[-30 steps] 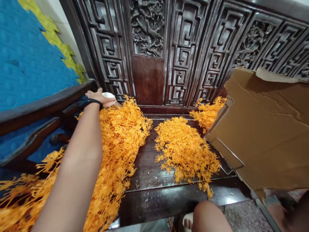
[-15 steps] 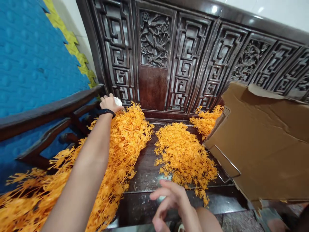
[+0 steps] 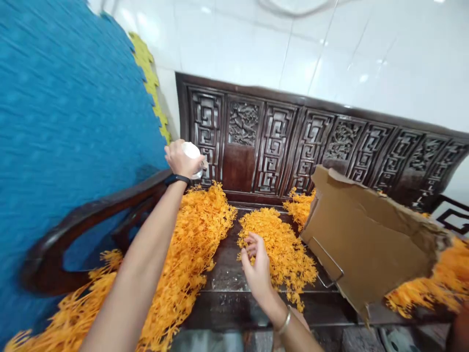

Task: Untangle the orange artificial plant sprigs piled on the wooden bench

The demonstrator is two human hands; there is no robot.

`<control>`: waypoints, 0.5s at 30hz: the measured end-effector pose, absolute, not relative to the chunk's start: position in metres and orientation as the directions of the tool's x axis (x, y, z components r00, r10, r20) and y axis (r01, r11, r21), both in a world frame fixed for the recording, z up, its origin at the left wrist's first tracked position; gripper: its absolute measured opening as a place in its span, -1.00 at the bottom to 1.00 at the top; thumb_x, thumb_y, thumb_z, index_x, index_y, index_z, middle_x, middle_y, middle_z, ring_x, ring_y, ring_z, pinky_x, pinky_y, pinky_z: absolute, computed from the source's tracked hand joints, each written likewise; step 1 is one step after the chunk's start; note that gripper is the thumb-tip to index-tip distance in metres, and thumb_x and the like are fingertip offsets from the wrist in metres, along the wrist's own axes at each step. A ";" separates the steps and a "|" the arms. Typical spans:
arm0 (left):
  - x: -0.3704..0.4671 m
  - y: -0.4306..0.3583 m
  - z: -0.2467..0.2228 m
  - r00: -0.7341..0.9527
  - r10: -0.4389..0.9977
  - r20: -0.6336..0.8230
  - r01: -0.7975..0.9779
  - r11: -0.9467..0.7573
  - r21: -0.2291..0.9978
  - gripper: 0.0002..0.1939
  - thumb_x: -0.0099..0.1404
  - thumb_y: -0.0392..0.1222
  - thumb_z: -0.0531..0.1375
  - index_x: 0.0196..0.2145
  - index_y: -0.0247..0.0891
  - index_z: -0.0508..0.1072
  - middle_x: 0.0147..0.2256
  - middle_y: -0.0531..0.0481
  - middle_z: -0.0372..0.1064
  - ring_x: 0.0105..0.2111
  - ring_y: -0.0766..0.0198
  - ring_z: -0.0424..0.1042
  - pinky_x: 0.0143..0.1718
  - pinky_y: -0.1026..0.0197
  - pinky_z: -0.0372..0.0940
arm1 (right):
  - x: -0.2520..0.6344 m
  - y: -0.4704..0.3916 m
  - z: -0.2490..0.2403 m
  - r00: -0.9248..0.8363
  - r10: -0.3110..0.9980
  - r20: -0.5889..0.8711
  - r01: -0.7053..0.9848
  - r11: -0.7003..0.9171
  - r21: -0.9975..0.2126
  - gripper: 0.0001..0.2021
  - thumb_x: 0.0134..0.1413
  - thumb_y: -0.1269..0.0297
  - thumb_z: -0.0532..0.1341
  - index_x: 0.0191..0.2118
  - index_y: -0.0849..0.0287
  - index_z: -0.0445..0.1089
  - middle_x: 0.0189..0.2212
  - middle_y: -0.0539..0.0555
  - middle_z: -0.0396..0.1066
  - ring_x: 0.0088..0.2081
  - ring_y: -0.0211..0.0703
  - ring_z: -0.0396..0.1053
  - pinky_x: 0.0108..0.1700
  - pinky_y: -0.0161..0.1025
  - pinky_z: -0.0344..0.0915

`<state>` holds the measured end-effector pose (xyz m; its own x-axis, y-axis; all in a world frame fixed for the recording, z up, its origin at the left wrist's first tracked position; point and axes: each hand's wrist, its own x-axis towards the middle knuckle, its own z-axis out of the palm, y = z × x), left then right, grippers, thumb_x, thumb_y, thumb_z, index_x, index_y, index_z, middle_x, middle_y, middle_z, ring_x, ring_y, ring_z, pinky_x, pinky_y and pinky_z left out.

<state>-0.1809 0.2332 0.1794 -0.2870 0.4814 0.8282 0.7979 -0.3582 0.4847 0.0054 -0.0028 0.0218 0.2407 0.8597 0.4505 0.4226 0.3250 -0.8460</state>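
My left hand (image 3: 180, 157), with a dark band at its wrist, is closed around a small white object (image 3: 192, 150) with a rounded face; its exact kind does not show. It is held up at the far end of a long heap of orange artificial flower sprays (image 3: 200, 230), beside the bench's armrest. My right hand (image 3: 258, 266), a bangle on its wrist, has loosely bent fingers set apart and nothing visible in them. It hovers over the near left edge of a smaller pile of orange sprays (image 3: 280, 244); whether it touches them I cannot tell.
A dark carved wooden bench (image 3: 238, 168) carries the piles. To the right a torn cardboard sheet (image 3: 362, 244) leans by a bent metal wire frame (image 3: 331, 278), with more orange sprays (image 3: 432, 283) beyond. A blue foam mat (image 3: 80, 107) stands at the left.
My left hand has lifted the white object off the far end of the long heap. My right hand has moved forward to the smaller pile. The view has tilted up, showing more wall.
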 end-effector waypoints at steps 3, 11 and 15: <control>-0.176 0.164 0.200 -0.206 0.440 0.874 0.812 -0.421 0.404 -0.41 -0.10 -0.05 0.28 -0.13 -0.41 0.31 -0.12 -0.24 0.30 -0.11 0.03 0.22 -0.05 0.01 0.08 | 0.005 0.011 0.015 0.243 0.793 0.559 0.466 0.410 -0.784 -0.62 0.03 0.32 0.05 0.01 0.23 0.11 -0.10 0.21 0.23 -0.23 -0.19 0.30 -0.22 -0.19 0.31; -0.167 -0.074 0.180 -0.030 0.533 0.846 0.645 -0.636 0.423 -0.56 -0.13 -0.19 0.28 -0.21 -0.23 0.38 -0.21 -0.05 0.40 -0.20 0.13 0.34 -0.14 0.08 0.27 | -0.021 -0.049 0.021 0.061 0.674 0.736 0.418 0.653 -0.632 -0.22 -0.15 0.22 0.24 0.18 0.14 -0.17 0.17 0.26 -0.08 0.17 0.09 0.00 0.11 0.00 0.12; -0.166 -0.153 0.156 -0.004 0.697 0.717 0.634 -0.553 0.541 -0.55 -0.23 -0.22 0.30 -0.26 -0.20 0.45 -0.24 -0.04 0.44 -0.25 0.10 0.39 -0.16 0.05 0.31 | -0.051 -0.122 -0.001 -0.112 0.746 0.657 0.154 0.666 -0.730 -0.12 -0.26 0.25 0.26 0.17 0.12 -0.25 -0.04 0.20 0.23 -0.08 0.02 0.31 -0.09 -0.12 0.33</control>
<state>-0.1655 -0.1533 0.1558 -0.0041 0.6972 0.7168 0.6335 -0.5528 0.5414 -0.0506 -0.1224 -0.0005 -0.1116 0.7459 0.6566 0.1541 0.6657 -0.7301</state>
